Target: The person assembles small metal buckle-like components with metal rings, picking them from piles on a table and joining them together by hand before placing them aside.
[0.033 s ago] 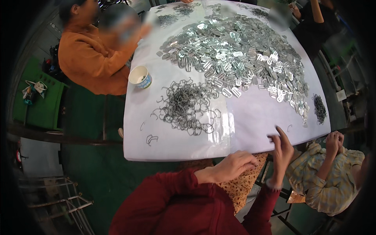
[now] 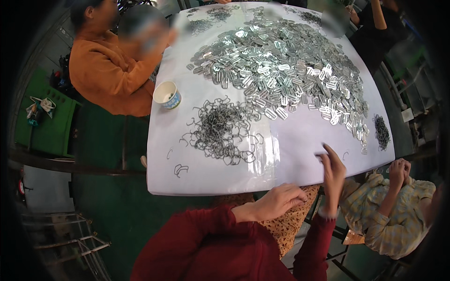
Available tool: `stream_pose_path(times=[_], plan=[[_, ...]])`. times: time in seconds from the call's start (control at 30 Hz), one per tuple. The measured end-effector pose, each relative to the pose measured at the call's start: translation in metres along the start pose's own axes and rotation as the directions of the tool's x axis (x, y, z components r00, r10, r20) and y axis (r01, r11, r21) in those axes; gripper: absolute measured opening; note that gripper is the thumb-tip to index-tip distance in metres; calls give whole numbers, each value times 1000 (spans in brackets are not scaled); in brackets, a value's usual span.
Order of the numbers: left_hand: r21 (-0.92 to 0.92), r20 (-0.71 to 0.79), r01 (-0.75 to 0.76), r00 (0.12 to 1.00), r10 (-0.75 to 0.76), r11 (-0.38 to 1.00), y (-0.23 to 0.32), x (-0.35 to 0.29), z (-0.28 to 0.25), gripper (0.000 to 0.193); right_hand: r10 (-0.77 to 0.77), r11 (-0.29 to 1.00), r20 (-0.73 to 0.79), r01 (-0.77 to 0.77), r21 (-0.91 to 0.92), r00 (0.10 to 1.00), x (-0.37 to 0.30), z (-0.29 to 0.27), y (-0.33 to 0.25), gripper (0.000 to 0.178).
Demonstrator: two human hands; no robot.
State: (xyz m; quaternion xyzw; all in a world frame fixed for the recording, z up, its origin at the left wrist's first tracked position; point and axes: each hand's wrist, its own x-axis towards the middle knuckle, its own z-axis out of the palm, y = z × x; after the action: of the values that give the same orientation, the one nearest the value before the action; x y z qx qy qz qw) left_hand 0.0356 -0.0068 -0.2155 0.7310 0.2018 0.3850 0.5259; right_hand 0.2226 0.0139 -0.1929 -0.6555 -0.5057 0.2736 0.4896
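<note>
My left hand (image 2: pixel 280 202) is held over my lap at the near table edge, its fingers curled together. Whatever may be inside them is hidden. To its right, my right hand (image 2: pixel 334 169) reaches over the near edge of the white table with finger and thumb apart and nothing visible between them. A single bent wire hook (image 2: pixel 345 156) lies just right of those fingertips. Beyond my hands spreads a big heap of flat, slotted silver metal pieces (image 2: pixel 281 65). On the left side sits a tangled pile of dark wire hooks (image 2: pixel 220 129).
A paper cup (image 2: pixel 167 95) stands by the left edge of the white-covered table (image 2: pixel 300 140). A smaller hook pile (image 2: pixel 382 132) lies at the right edge. One person in orange (image 2: pixel 110 70) works at the left; another in a checked shirt (image 2: pixel 382 218) sits at the right, hands together.
My right hand has shifted slightly left and farther over the table. My left hand stays in nearly the same place.
</note>
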Motion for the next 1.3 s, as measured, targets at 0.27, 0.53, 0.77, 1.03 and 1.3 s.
stream_pose_path(times=[0.27,0.53,0.77,1.03,1.3], plan=[[-42,-17,18,1000,-18,999,2,-25,7,14,-369,734,295,471,-489,881,131,136,59,22],[-25,-9,-54,998,54,998,-3,-22,4,14,-107,930,234,180,-320,966,105,94,39,16],[-10,39,-65,997,65,998,-3,-10,14,11,167,883,106,-196,426,980,-1,6,26,14],[-89,-28,87,996,-90,992,1,-10,21,26,155,943,-115,-112,312,981,-114,-19,-25,22],[-42,29,172,985,-170,984,11,-5,16,29,39,955,-292,50,291,956,-126,-7,-34,20]])
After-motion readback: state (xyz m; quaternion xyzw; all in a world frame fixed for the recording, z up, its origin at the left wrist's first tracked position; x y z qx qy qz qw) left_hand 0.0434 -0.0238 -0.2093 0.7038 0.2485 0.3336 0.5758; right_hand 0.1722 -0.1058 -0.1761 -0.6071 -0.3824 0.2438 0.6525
